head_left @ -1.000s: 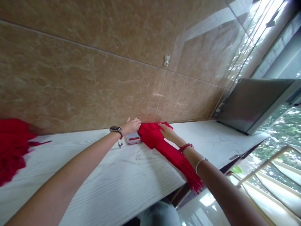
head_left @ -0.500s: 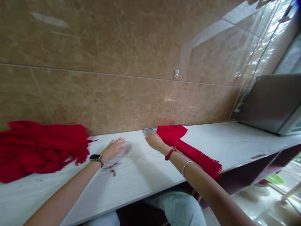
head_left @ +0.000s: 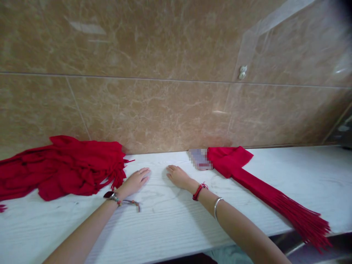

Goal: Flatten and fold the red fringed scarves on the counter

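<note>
At the far left, a tiny red scrap [head_left: 2,208] of fringe shows at the picture's edge, and above it a crumpled heap of red fabric [head_left: 79,168] lies on the pale wood-grain counter [head_left: 162,227], close to the brown marbled wall [head_left: 148,110]. Its fringe ends near the left hand [head_left: 134,181], which has the heap at its nine o'clock; this hand is palm down, fingers loosely stretched and gripping nothing, with a ring on one finger. On that wrist sit a dark-faced watch [head_left: 110,195], its face showing no readable mark, and a beaded bracelet [head_left: 129,202] with a dangling end. At the left hand's three o'clock is the right hand [head_left: 178,176], palm down, fingers side by side and slightly bent, gripping nothing; behind it come a red cord bracelet [head_left: 199,190] and a silver bangle [head_left: 217,209]. Toward this hand's two o'clock lies a flat rectangular item [head_left: 200,158], so pixelated that any writing cannot be read. The folded red scarf [head_left: 231,161] meets its three o'clock side, touching or overlapping, I cannot tell which; the long tail runs toward four o'clock, its fringe [head_left: 308,222] hanging past the counter's front edge. At the item's one o'clock, a small white fixture [head_left: 242,72] sits on the wall.
</note>
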Demonstrator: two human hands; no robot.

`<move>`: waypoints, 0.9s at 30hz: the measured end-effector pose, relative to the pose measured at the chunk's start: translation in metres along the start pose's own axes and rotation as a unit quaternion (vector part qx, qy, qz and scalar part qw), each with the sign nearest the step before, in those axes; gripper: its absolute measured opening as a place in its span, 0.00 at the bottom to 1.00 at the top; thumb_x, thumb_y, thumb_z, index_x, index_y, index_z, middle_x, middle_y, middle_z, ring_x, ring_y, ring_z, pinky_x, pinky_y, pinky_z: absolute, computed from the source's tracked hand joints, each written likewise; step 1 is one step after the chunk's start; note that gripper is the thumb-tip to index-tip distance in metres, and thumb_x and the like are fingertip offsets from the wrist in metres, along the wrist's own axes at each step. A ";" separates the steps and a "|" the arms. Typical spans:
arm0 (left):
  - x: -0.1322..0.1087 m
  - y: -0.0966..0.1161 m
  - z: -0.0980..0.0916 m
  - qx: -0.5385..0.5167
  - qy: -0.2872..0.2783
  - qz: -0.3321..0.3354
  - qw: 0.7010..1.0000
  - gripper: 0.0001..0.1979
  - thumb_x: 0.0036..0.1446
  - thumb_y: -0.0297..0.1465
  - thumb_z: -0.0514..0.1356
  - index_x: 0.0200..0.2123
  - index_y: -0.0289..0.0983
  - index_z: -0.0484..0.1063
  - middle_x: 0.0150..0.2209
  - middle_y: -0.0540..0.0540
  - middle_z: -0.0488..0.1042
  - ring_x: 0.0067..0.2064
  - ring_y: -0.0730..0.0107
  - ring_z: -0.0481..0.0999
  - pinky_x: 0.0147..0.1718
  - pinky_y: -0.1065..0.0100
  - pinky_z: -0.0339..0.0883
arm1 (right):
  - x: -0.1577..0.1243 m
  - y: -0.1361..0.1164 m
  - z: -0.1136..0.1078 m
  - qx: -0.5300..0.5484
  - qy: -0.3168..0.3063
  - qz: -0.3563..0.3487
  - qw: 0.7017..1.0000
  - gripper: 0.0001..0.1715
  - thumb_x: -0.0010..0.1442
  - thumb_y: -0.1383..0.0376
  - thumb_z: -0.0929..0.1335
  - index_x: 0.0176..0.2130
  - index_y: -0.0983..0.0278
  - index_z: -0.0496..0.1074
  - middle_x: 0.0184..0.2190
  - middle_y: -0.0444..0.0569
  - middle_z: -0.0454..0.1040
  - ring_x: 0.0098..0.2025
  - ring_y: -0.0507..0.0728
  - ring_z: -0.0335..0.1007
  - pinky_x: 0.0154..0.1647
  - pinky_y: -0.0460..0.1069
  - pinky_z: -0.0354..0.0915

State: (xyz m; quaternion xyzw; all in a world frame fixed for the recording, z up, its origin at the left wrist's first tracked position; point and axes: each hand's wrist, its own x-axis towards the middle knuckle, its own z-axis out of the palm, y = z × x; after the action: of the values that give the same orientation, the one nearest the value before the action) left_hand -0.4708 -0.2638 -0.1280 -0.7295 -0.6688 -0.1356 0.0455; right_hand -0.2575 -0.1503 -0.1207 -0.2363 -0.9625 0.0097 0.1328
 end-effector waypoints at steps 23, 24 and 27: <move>-0.041 -0.025 -0.078 0.115 0.233 -0.235 0.937 0.18 0.58 0.26 0.45 0.48 0.33 0.67 0.56 0.36 0.59 0.60 0.53 0.53 0.57 0.47 0.43 | 0.035 -0.048 -0.004 0.101 0.000 -0.018 0.995 0.21 0.56 0.71 0.60 0.49 0.73 0.67 0.51 0.60 0.67 0.53 0.57 0.62 0.55 0.48 0.55; -0.047 -0.032 -0.081 0.124 0.266 -0.279 0.915 0.19 0.58 0.27 0.45 0.50 0.31 0.65 0.57 0.33 0.57 0.60 0.50 0.51 0.56 0.45 0.43 | 0.047 -0.061 -0.004 0.109 0.005 -0.028 0.994 0.21 0.56 0.71 0.60 0.49 0.73 0.67 0.51 0.59 0.67 0.53 0.56 0.62 0.54 0.48 0.55; -0.070 -0.056 -0.084 0.117 0.353 -0.417 0.829 0.22 0.57 0.31 0.48 0.55 0.30 0.59 0.58 0.29 0.53 0.61 0.42 0.48 0.52 0.41 0.47 | 0.087 -0.100 0.000 0.133 0.021 -0.054 0.989 0.21 0.56 0.71 0.61 0.50 0.73 0.66 0.50 0.58 0.68 0.52 0.56 0.63 0.53 0.47 0.56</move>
State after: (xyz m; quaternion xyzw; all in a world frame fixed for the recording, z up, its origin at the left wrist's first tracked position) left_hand -0.5427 -0.3465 -0.0725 -0.2727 -0.8587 -0.3105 0.3031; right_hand -0.3767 -0.1992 -0.0910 -0.1642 -0.9611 0.1250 0.1835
